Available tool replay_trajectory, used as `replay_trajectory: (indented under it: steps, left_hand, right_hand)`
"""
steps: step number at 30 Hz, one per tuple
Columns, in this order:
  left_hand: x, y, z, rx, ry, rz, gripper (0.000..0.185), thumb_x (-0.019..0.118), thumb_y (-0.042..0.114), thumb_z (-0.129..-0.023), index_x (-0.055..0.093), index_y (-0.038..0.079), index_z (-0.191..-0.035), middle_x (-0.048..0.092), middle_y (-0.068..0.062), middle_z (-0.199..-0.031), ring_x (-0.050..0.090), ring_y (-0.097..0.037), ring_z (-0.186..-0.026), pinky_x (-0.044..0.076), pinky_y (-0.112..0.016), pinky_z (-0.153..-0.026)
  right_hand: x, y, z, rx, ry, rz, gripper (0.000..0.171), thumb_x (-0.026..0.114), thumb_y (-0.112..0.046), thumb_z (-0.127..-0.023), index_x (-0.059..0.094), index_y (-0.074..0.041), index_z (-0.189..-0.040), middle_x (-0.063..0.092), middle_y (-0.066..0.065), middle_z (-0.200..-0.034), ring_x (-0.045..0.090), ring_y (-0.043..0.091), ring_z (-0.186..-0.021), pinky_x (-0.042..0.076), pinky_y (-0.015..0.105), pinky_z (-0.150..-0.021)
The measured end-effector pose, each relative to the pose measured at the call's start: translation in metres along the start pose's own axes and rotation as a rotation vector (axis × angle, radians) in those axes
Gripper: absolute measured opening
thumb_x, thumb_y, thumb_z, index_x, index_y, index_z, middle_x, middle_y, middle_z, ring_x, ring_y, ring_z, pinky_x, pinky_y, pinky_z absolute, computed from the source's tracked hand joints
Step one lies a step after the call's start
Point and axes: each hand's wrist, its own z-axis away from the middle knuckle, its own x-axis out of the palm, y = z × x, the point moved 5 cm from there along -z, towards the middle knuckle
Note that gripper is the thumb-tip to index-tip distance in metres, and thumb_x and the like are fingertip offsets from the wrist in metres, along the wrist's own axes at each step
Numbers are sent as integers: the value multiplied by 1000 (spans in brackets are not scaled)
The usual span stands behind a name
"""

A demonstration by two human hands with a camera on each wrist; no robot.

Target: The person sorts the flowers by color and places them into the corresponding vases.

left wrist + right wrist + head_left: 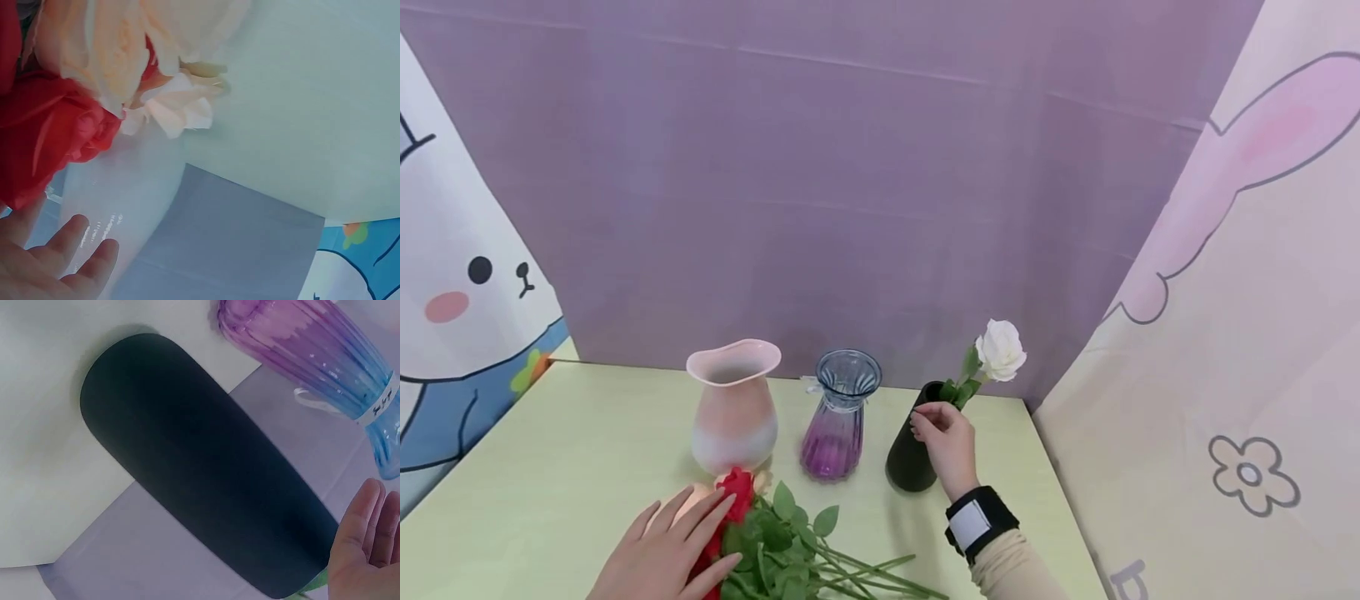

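Purple backdrop cloth rises behind a pale green surface, with a cartoon rabbit curtain on the left and a pink one with a rabbit ear and a flower on the right. Three vases stand in a row near the back edge: a pink and white vase on the left, a ribbed purple and blue glass vase in the middle, and a black vase on the right. A bunch of flowers lies on the surface in front of the pink vase, red heads toward it, green stems trailing right. A white rose stands tilted in the black vase, its bloom above the rim. The right hand, with a black wrist strap, sits at the mouth of the black vase, fingers loosely bent at the rose's stem; whether it pinches the stem cannot be told. The left hand lies flat with straight fingers on the red blooms.
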Motion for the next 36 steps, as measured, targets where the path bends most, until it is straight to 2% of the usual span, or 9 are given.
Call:
replay_trajectory:
  steps: [2,10,12,19,22,26,31,32,36]
  left_hand:
    - [3,-4,0,-11,-5,-9,90,38,96,-70,17,60,-150,15,33,-158,6,-20,-155,-8,-71,-115]
    - [-1,-15,5,-52,-46,-14,89,38,95,-73,15,58,-151,19,33,-156,6,-26,-155,-8,-72,-114]
    - [-31,-7,7,-62,-52,4,88,39,93,-74,17,57,-151,21,32,-156,8,-26,-155,-7,-72,-115]
    - [-207,53,-2,-28,-247,44,83,28,85,-86,24,40,-156,35,8,-159,22,-42,-149,18,-73,-112]
    - [-236,63,-5,-62,-276,53,86,25,87,-84,29,40,-155,38,8,-157,26,-41,-147,20,-72,-113]
    - [-251,67,-4,-74,-307,27,86,23,87,-85,32,38,-155,39,6,-157,26,-43,-146,18,-73,-113]
    - [-244,61,-3,-119,-465,51,95,25,91,-80,38,31,-153,47,-4,-152,33,-48,-139,27,-75,-106]
    - [-239,58,-2,-107,-425,33,92,26,89,-82,33,34,-155,39,1,-157,24,-46,-146,16,-75,-112]
    - [-244,60,0,-100,-415,34,94,21,91,-80,30,36,-156,39,0,-158,22,-47,-146,14,-76,-112]
  right_hand:
    - [5,26,-2,-16,-18,-9,32,75,-39,-88,69,-27,-117,72,0,-103,72,32,-87,62,42,-68]
    - [39,7,25,-9,-47,-10,28,75,-39,-88,72,-27,-112,73,4,-100,71,26,-84,60,51,-70]
    - [49,-3,35,-22,-69,21,26,74,-39,-89,72,-28,-112,73,4,-101,71,22,-83,60,47,-68]
    - [84,-26,73,-49,-138,160,20,73,-42,-89,72,-36,-108,73,-3,-100,68,11,-80,57,30,-60]
    - [99,-24,87,-69,-145,208,19,73,-45,-88,71,-40,-106,73,-7,-98,67,9,-79,56,27,-61]
    - [117,-15,109,-76,-196,233,16,72,-46,-88,71,-43,-104,73,-7,-97,68,9,-79,57,26,-63]
    - [134,-7,131,-51,-282,272,19,70,-51,-88,71,-41,-103,74,-9,-96,68,6,-79,57,24,-63]
    - [136,-6,134,-43,-297,284,19,70,-53,-88,71,-42,-103,74,-10,-96,68,5,-79,57,24,-63]
    - [144,3,145,-44,-346,336,18,69,-57,-87,70,-46,-101,73,-16,-93,67,0,-78,56,22,-64]
